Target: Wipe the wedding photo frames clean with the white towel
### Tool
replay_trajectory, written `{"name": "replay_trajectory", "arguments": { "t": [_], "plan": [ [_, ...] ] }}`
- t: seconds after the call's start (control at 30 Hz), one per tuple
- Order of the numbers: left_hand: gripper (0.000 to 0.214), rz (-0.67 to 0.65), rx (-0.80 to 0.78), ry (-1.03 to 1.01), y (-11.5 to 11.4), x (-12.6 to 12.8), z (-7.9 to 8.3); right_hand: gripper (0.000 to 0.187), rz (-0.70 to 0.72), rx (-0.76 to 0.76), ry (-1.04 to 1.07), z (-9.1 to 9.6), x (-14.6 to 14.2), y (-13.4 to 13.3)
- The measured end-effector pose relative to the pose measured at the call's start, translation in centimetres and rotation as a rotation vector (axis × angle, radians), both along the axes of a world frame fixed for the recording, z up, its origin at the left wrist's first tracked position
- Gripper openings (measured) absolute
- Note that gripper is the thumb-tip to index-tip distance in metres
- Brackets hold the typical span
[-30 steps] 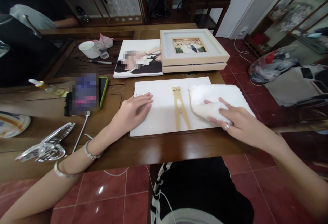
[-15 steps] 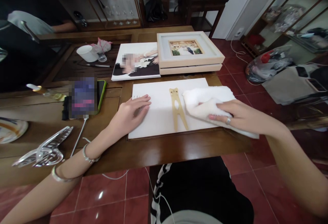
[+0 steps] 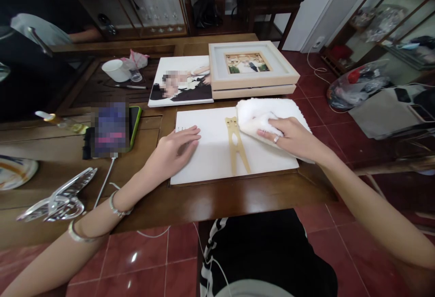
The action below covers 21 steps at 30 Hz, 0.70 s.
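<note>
A white board lies face down near the front edge of the wooden table. On its back is a tan stand piece shaped like a clothes peg. My left hand rests flat on the board's left part, fingers stretched out. My right hand presses a white towel onto the board's far right corner, fingers bent over a fold of it. The towel touches the top of the stand piece.
Behind the board lie a photo canvas and a boxed wooden picture frame. To the left are a phone on a cable, a small bottle, a silver butterfly ornament, a plate, a white cup. Another person sits at the far left.
My right hand has slid the towel from the board's near right part away and leftward to the far right corner. My left hand has stayed flat on the board.
</note>
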<state>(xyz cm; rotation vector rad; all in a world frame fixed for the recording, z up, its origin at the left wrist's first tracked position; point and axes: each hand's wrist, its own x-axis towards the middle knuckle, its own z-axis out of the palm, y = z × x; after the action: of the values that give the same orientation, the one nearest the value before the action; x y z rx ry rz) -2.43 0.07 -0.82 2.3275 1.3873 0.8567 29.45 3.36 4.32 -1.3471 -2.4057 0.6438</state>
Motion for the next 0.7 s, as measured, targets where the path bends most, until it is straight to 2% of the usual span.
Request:
{"name": "replay_trajectory", "arguments": {
  "t": [0.23, 0.33, 0.4, 0.5, 0.6, 0.7],
  "plan": [
    [0.024, -0.006, 0.000, -0.003, 0.0, 0.0, 0.0, 0.019, 0.237, -0.118, -0.150, 2.7, 0.8, -7.2],
    [0.024, -0.008, 0.005, -0.006, 0.0, 0.0, -0.1, 0.015, 0.358, -0.188, -0.167, 3.7, 1.4, -8.7],
    [0.024, -0.010, 0.009, -0.006, 0.0, 0.0, -0.1, 0.015, 0.329, -0.214, -0.192, 3.8, 1.7, -8.6],
    [0.024, -0.010, 0.008, -0.004, 0.0, 0.0, 0.0, 0.026, 0.183, -0.164, -0.201, 2.8, 1.7, -6.9],
    [0.024, -0.009, 0.010, -0.001, 0.0, 0.0, 0.0, 0.039, 0.021, -0.078, -0.084, 1.3, 0.6, -4.1],
    [0.024, -0.005, 0.008, -0.002, 0.0, 0.0, -0.1, 0.040, -0.085, 0.016, 0.063, -0.3, -1.4, -1.5]
  ]
}}
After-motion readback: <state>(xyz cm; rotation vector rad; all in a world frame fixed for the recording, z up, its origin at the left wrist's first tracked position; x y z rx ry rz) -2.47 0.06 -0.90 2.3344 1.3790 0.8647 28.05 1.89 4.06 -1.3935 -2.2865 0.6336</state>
